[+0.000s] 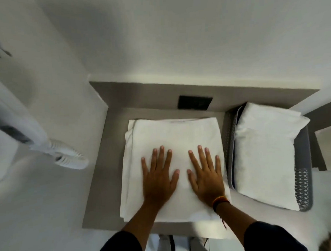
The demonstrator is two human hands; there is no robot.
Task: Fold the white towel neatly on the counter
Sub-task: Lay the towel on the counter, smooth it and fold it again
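Left hand (pixel 158 179) and right hand (pixel 206 178) both flat, palms down, fingers spread wide, pressing on the folded white terry towel (pixel 171 136); nothing gripped. Thumbs point inward, close but apart. Right wrist carries a dark braided wristband with red-yellow beads (pixel 220 201). Forearms come in from 6 o'clock, dark sleeves at the elbows.

Towel is a multi-layer rectangle, layer edges stepped along its 9 o'clock side, lying centred on the grey matte counter (pixel 101 185).

At 3 o'clock, just beside the towel: grey perforated plastic basket (pixel 304 187) holding a stack of folded white linen (pixel 264 155). At 12 o'clock, on the back panel: black rectangular wall plate (pixel 195 102), apart from the towel. At 9 o'clock, well off the counter: white fan-like device (pixel 67 156), blurred.
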